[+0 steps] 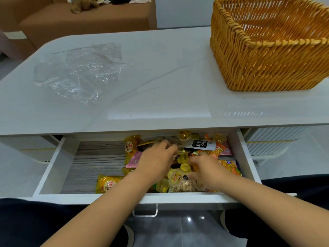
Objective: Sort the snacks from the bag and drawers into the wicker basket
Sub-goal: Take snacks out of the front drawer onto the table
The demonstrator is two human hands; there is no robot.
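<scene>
The white drawer (53, 168) under the tabletop is pulled open and its right half is piled with snacks (229, 166): yellow packets, pink packets, orange packets and small yellow jelly cups. My left hand (156, 161) reaches into the pile, its fingers curled around snacks near a yellow jelly cup (183, 155). My right hand (208, 172) lies just to the right, fingers curled into the pile by another jelly cup (186, 167). The wicker basket (263, 61) stands on the table's far right. A crumpled clear plastic bag (80, 72) lies flat at the left.
The white marble-look table (160, 86) spans the view. The drawer's left half shows bare wood-grain bottom (96, 161). A yellow packet (106, 183) lies near the drawer front. A brown sofa (85, 18) stands behind the table.
</scene>
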